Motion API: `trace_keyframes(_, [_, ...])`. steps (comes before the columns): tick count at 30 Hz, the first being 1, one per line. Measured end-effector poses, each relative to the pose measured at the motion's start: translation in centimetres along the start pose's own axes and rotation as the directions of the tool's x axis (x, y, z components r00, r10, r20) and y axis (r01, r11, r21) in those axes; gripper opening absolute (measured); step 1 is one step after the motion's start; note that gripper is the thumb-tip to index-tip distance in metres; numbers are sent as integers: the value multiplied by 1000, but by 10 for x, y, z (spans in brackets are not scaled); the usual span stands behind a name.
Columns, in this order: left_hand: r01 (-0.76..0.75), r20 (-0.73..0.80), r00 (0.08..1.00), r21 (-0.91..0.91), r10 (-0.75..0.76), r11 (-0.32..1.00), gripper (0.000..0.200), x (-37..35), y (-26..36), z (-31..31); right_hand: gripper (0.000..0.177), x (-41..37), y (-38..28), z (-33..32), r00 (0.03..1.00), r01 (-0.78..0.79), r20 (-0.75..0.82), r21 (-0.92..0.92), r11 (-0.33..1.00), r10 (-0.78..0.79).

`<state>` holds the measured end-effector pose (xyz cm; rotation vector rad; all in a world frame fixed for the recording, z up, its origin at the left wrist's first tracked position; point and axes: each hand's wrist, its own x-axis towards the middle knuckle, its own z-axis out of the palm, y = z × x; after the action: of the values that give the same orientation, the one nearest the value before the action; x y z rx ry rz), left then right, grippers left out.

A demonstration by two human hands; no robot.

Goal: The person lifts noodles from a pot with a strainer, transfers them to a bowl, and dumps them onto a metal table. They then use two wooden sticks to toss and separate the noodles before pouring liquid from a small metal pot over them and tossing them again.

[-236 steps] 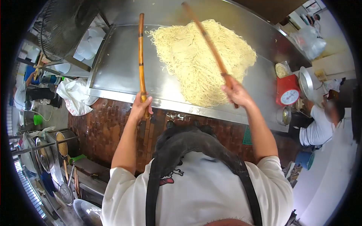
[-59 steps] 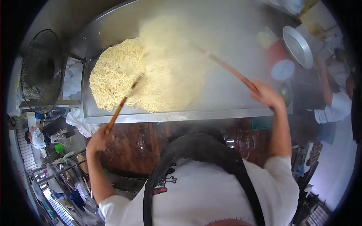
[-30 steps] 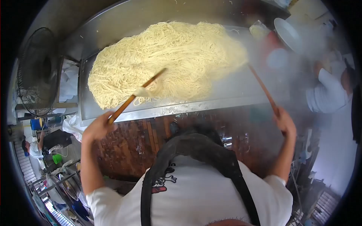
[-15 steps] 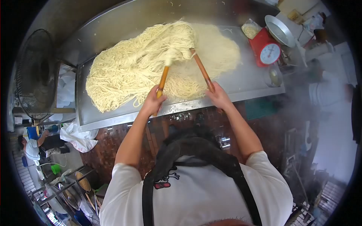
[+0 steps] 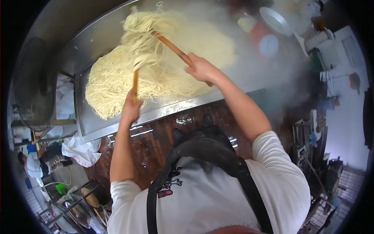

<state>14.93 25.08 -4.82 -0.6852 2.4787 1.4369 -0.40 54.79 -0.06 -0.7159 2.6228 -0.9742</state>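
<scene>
A big heap of pale yellow noodles point(image 5: 105, 82) lies on a long metal tray table point(image 5: 241, 84). My left hand point(image 5: 131, 109) is closed round a yellowish wooden stick point(image 5: 135, 84), its far end at the lower edge of a lifted clump. In my right hand point(image 5: 202, 69) is a longer reddish-brown wooden stick point(image 5: 173, 47), slanting up and left into the same clump. That lifted clump of noodles point(image 5: 144, 31) hangs over the left part of the heap, strands trailing down. Both stick tips are hidden among the noodles.
Steam blurs a red dial scale point(image 5: 268, 43) at the right, with a round metal pan point(image 5: 276, 21) behind it. A large fan point(image 5: 35, 85) stands at the left. Below it are a white sack point(image 5: 82, 150) and another person point(image 5: 33, 165). Wet brown tiles point(image 5: 146, 146) cover the floor.
Both hands have swung left and the right one upward, carrying the lifted noodles to the left and up. Steam has thickened over the right side, veiling the scale.
</scene>
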Motion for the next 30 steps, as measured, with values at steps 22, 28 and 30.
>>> trace_keyframes(22, [-507, 658, 750, 499, 73, 703, 35, 66, 314, 364, 28, -169, 380, -163, 710, -679, 163, 416, 605, 686])
trace_keyframes(28, [-334, 556, 807, 710, -200, 620, 59, 35, 258, 112, 33, -240, 346, -274, 773, -597, 112, -203, 776, 624])
trace_keyframes(30, [-285, 400, 914, 756, -71, 590, 65, -11, 254, 31, 36, -273, 316, -319, 807, -513, 108, -361, 779, 581])
